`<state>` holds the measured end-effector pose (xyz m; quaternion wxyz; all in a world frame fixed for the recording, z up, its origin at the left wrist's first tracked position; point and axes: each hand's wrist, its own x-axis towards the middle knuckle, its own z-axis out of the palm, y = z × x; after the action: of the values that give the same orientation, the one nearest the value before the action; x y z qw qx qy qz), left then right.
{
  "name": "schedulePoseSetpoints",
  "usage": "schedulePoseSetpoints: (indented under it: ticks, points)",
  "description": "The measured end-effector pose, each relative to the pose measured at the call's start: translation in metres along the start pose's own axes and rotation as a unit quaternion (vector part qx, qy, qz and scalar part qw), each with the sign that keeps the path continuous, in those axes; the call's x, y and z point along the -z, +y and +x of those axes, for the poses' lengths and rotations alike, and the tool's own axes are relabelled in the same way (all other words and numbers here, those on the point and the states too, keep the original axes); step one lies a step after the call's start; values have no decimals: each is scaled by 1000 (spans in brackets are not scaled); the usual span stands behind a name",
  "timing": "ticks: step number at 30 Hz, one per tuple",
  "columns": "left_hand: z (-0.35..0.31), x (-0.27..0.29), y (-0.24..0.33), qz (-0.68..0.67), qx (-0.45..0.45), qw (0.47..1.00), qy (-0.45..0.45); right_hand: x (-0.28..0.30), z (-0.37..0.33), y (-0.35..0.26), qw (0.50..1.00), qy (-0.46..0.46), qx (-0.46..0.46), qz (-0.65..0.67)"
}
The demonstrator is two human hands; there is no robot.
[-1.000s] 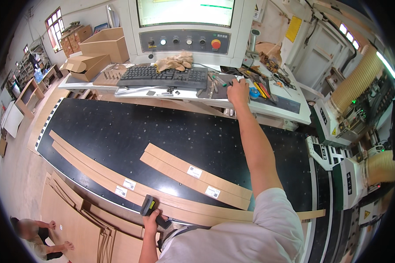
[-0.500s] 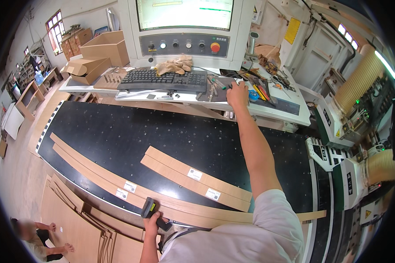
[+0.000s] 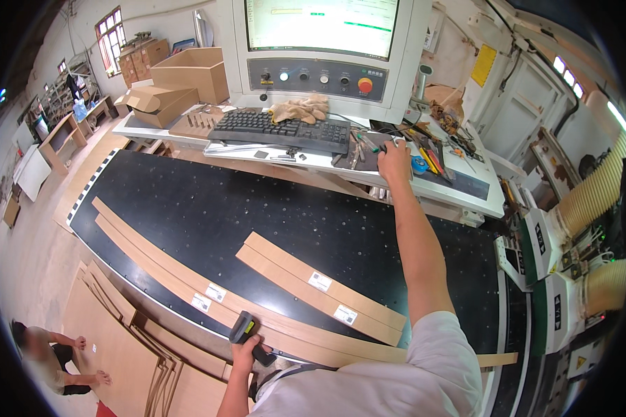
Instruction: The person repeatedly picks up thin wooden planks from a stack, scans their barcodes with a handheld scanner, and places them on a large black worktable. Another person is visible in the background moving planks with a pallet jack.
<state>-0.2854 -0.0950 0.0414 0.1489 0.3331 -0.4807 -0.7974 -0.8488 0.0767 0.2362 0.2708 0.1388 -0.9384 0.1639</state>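
- Handheld scanner point(image 3: 242, 328): in the left hand point(image 3: 245, 352), over the near side of the machine bed. Its long axis slants from the head, up and to the left, down to the handle's foot at lower right. Dark, matt, plastic-looking body, pistol-shaped, with a small yellow patch.
- The left hand is wrapped round the handle; the right hand point(image 3: 395, 164) is well apart from it, stretched forward to the table, fingers bent over something mostly covered. I cannot tell whether it grips that.
- Long wood strips point(image 3: 299, 338): a pair directly beyond the scanner, running left to right; the left hand is much the nearer. Flat, pale, smooth-faced, with white labels point(image 3: 215, 292) left of the scanner.
- Short wood strips point(image 3: 327, 299): beyond and to the right, lying roughly along the same slant, also labelled.
- Machine bed point(image 3: 188, 198): black, flat, dotted with small holes.
- Table point(image 3: 313, 160): white, bearing a black keyboard point(image 3: 282, 132), a limp tan fabric glove point(image 3: 300, 109) and a round blue item point(image 3: 419, 165) just right of the right hand.
- Farther right, ribbed yellowish hoses point(image 3: 595, 187); at lower left, another person point(image 3: 43, 358) touching broad wood panels point(image 3: 111, 340).
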Motion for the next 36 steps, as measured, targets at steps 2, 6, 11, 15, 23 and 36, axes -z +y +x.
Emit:
schedulePoseSetpoints:
  ticks: [2,6,11,15,23,36]
  points:
    - [2,2,-2,2,-5,1000,-4,0,0,0,1000,-4,-1,1]
    - [1,0,0,7,-3,1000,-5,0,1,2,1000,-8,-1,-7]
    - [-2,1,2,-23,15,1000,3,0,0,-1,1000,-14,-3,-6]
    - [-3,-1,6,-21,5,1000,-6,2,0,-1,1000,-27,-8,-4]
    - [4,5,17,125,89,988,-33,16,-72,-11,953,203,157,159]
    - [-25,-60,-2,30,89,977,-190,54,-372,-44,927,-248,186,212]
